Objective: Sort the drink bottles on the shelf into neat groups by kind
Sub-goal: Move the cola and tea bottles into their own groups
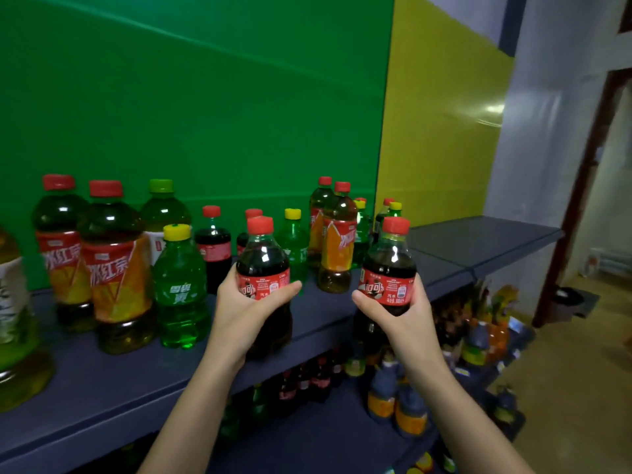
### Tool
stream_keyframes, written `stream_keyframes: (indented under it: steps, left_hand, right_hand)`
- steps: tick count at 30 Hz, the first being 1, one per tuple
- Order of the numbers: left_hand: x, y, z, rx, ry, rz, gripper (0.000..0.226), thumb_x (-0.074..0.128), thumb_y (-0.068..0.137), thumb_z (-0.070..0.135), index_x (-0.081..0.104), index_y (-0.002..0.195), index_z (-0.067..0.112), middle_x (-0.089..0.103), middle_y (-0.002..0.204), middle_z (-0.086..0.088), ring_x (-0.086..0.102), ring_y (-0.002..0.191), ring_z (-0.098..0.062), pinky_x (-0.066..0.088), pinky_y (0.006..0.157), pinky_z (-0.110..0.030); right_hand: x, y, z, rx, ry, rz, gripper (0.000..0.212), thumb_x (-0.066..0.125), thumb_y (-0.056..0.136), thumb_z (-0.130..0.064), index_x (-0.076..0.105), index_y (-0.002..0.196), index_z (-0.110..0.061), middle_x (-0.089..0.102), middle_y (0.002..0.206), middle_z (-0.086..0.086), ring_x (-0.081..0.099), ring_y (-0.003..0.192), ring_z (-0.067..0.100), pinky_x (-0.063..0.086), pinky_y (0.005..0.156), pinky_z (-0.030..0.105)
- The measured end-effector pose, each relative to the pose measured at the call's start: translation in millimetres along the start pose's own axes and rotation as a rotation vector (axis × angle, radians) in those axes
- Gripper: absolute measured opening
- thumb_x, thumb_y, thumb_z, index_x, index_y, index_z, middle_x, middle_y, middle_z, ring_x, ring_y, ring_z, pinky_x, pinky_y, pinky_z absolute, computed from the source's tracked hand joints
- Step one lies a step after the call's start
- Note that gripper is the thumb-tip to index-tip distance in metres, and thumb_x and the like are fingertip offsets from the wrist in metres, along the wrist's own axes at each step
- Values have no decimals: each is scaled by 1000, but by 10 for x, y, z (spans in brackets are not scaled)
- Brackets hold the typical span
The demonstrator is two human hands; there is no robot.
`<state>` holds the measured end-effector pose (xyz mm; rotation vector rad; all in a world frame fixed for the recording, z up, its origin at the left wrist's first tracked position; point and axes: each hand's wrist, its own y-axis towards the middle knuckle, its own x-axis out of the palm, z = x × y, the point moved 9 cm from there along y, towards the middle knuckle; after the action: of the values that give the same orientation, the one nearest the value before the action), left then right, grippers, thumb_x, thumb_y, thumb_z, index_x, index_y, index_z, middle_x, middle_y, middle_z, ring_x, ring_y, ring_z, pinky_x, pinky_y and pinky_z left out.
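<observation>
My left hand [244,311] grips a small cola bottle [262,265] with a red cap and red label, held over the middle of the dark blue shelf [119,381]. My right hand [403,316] grips a second cola bottle [390,268] of the same kind, out past the shelf's front edge. On the shelf stand two large iced red tea bottles [114,268] at the left, a green soda bottle [180,289] with a yellow cap beside them, another cola bottle [214,248] behind, and more tea and green bottles [337,241] at the back right.
A large green tea bottle [15,319] stands at the far left edge. The shelf's right end [478,241] carries no bottles. A lower shelf [325,436] holds several mixed bottles. Green and yellow panels back the shelf; a doorway lies to the right.
</observation>
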<state>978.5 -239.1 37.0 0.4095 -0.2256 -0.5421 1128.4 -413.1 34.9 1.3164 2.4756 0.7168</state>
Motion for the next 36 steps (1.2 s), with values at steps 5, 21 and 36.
stream_keyframes:
  steps: [5,21,36]
  left_hand:
    - [-88,191,-110,9,94,138,53,88,53,20,63,99,20,71,91,1,67,79,-9,50,72,-23]
    - [-320,284,-294,22,448,511,54,84,61,33,51,104,26,61,94,13,58,86,2,45,71,-14]
    - [-282,38,-360,-84,464,332,56,71,79,27,39,125,31,54,117,19,50,108,8,39,92,-12]
  right_hand:
    - [359,477,268,0,59,-161,55,77,55,-41,52,104,-34,66,97,-12,63,88,0,50,80,25]
    - [1218,796,784,-24,175,-517,81,67,63,-46,32,132,-22,53,119,-14,50,103,-14,40,78,1]
    - [1033,767,637,-153,-29,-360,80,68,72,-40,31,139,-19,31,127,-12,35,124,5,29,102,21]
